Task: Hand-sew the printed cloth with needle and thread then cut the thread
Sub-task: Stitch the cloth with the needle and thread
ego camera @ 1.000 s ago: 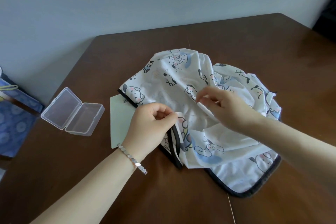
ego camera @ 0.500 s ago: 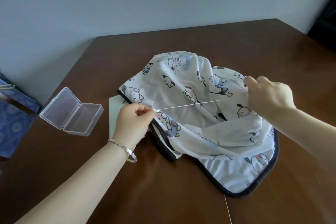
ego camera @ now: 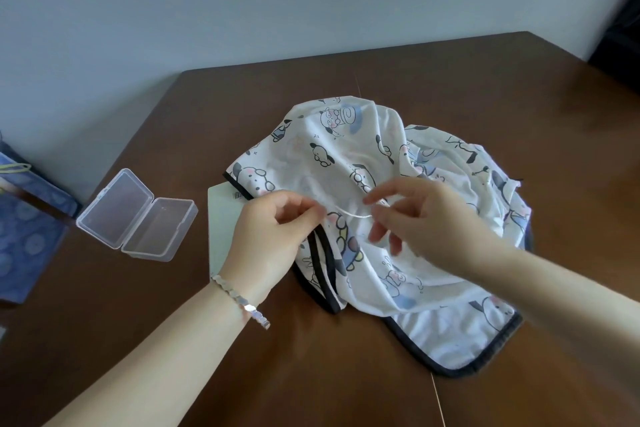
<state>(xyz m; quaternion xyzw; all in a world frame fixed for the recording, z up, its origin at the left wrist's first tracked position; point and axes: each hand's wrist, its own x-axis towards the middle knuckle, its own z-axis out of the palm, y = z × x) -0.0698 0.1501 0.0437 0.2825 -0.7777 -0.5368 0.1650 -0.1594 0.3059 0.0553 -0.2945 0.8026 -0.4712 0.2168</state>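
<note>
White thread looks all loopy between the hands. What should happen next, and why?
Probably the right hand should draw the slack white thread gently rightward until snug: it sags in a loop beside the left hand, which pinches the black-edged printed white cloth. The needle is too blurred to see.

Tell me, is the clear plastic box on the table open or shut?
Open: the clear rectangular plastic box lies with its hinged lid folded back flat beside its base.

Soft, even daylight, bright enough; pale sheen on the table [ego camera: 571, 135] at far right, faint shadows under the cloth [ego camera: 346, 149]. Right hand [ego camera: 426, 218] motion-blurred, left hand [ego camera: 273, 236] sharp. Wide-angle bend at the edges, dark top-right corner smeared.
</note>
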